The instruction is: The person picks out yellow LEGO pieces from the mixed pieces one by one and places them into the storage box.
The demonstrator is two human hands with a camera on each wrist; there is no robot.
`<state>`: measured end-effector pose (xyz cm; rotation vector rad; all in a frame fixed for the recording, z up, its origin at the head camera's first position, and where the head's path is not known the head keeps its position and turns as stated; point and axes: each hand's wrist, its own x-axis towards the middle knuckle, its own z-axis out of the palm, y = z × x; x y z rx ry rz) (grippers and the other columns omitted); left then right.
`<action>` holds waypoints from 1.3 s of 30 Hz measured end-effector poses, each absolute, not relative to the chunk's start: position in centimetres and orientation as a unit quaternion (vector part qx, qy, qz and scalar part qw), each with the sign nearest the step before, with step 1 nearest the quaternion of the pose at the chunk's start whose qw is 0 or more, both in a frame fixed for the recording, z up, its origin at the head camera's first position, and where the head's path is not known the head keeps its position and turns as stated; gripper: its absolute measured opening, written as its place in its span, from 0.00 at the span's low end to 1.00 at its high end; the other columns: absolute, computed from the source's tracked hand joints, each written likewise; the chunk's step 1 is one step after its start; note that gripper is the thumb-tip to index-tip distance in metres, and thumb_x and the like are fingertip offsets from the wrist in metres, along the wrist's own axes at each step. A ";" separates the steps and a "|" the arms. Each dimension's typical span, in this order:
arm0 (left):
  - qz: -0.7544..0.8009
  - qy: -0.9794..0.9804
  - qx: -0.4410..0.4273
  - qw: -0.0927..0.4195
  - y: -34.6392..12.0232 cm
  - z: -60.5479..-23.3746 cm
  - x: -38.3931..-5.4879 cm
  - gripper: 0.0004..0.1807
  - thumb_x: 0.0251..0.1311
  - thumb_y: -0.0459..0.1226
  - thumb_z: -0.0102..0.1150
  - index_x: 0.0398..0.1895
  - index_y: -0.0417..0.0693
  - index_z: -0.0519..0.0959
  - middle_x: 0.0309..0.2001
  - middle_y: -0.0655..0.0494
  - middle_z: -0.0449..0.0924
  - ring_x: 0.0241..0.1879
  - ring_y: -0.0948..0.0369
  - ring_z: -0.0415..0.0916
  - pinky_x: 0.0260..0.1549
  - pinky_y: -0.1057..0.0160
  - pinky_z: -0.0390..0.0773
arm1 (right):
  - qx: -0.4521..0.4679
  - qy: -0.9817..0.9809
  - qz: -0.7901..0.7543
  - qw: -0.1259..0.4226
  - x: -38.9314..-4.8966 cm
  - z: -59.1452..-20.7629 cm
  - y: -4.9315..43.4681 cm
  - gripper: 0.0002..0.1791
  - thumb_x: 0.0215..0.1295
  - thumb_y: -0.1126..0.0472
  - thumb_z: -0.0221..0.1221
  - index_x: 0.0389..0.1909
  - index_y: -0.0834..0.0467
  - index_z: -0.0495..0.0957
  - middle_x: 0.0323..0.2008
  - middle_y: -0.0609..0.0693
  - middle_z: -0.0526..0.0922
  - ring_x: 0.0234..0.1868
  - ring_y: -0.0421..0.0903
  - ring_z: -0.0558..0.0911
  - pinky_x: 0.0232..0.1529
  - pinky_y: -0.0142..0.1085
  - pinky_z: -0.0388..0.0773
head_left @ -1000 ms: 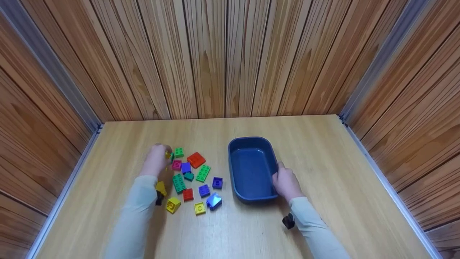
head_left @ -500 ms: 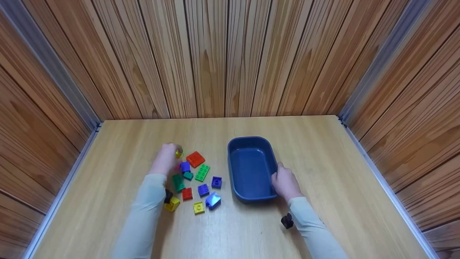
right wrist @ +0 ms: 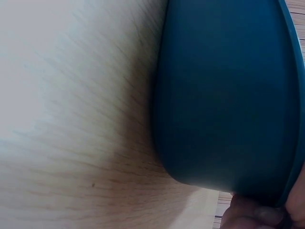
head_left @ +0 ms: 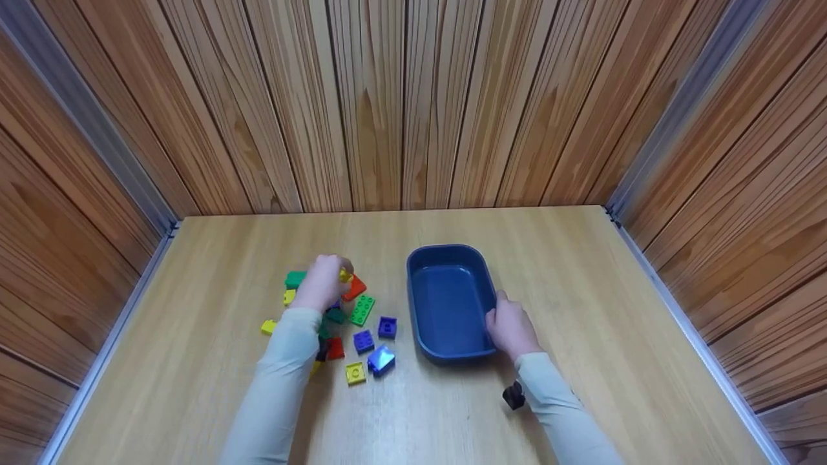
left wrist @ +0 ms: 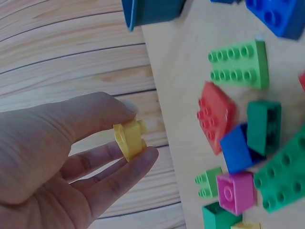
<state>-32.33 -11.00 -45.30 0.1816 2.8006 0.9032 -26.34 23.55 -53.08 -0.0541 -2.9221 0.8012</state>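
Note:
My left hand (head_left: 323,284) is raised above the scattered bricks and pinches a small yellow toy building brick (left wrist: 129,140) between thumb and fingertips, its studs facing away from the palm. Beneath and beside it lie a red brick (left wrist: 217,117), a light green brick (head_left: 362,310), a pink brick (left wrist: 236,192) and dark green ones, partly covered by the arm in the head view. My right hand (head_left: 513,328) grips the right rim of a deep blue rectangular tub (head_left: 452,307), whose inside shows no bricks. In the right wrist view the tub's outer wall (right wrist: 224,105) fills much of the picture.
Between the left arm and the tub lie purple bricks (head_left: 364,341), a shiny blue brick (head_left: 381,360) and a yellow brick (head_left: 355,373). Left of the arm are another yellow brick (head_left: 269,327) and a green one (head_left: 295,279). Wooden panels (head_left: 387,110) enclose the table's back and sides.
The left hand has moved right across the bricks, carrying the yellow brick toward the tub; bricks to its left have come into view. Right hand and tub stay almost in place.

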 end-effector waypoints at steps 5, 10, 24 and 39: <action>0.306 0.944 0.070 0.105 -9.5 -45.3 -32.4 0.17 0.57 0.30 0.64 0.51 0.43 0.80 0.51 0.43 0.77 0.49 0.48 0.75 0.50 0.49 0.77 | -0.018 -0.962 0.266 0.062 -26.3 -53.2 23.6 0.26 0.63 0.67 0.50 0.61 0.74 0.65 0.41 0.73 0.79 0.37 0.61 0.82 0.38 0.54 0.79; 0.305 0.942 0.078 0.115 -8.3 -45.1 -32.7 0.15 0.58 0.31 0.64 0.49 0.43 0.80 0.51 0.44 0.77 0.50 0.48 0.76 0.50 0.48 0.76 | -0.020 -0.962 0.267 0.056 -26.4 -53.2 23.6 0.26 0.64 0.67 0.49 0.61 0.74 0.64 0.41 0.72 0.79 0.36 0.59 0.83 0.36 0.52 0.79; 0.305 0.942 0.087 0.111 -5.4 -44.7 -32.7 0.14 0.56 0.31 0.65 0.47 0.45 0.82 0.50 0.48 0.79 0.51 0.50 0.76 0.51 0.50 0.76 | -0.023 -0.963 0.266 0.045 -26.4 -53.0 23.5 0.26 0.65 0.66 0.49 0.62 0.75 0.63 0.42 0.72 0.79 0.36 0.58 0.82 0.37 0.52 0.79; 0.306 0.935 0.152 0.092 -1.6 -44.1 -33.1 0.14 0.56 0.31 0.66 0.47 0.41 0.82 0.49 0.46 0.80 0.45 0.53 0.77 0.48 0.55 0.78 | -0.009 -0.962 0.265 0.070 -26.3 -53.1 23.4 0.25 0.63 0.67 0.50 0.59 0.76 0.65 0.37 0.71 0.80 0.33 0.59 0.82 0.35 0.52 0.79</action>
